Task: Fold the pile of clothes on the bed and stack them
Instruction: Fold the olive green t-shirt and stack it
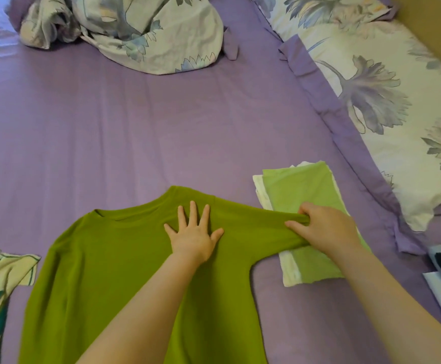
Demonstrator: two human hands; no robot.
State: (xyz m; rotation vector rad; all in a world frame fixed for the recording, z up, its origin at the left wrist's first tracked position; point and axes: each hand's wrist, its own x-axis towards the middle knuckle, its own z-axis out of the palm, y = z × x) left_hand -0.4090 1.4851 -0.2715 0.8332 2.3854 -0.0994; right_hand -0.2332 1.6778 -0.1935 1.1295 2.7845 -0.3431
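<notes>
We have the green shirt [114, 271] spread flat on the bed [161, 132] directly in front of us, collar away from us and its body running back toward us, while its right sleeve [261, 227] stretches sideways to our right, so the sleeve's long axis lies across the shirt's. That sleeve is what the coming fold turns on, we judge: its end lies over the folded stack [300, 190] just to the right, and it has to swing back leftward across the chest. Our right hand [324, 229] is the nearer one, with fingers curled around the bunched sleeve end, gripping it. Our left hand [194, 232] lies flat with fingers spread, pressing the shirt down just below the collar, near the shoulder, a likely pivot for the fold. The hands are apart, joined only by the taut sleeve.
</notes>
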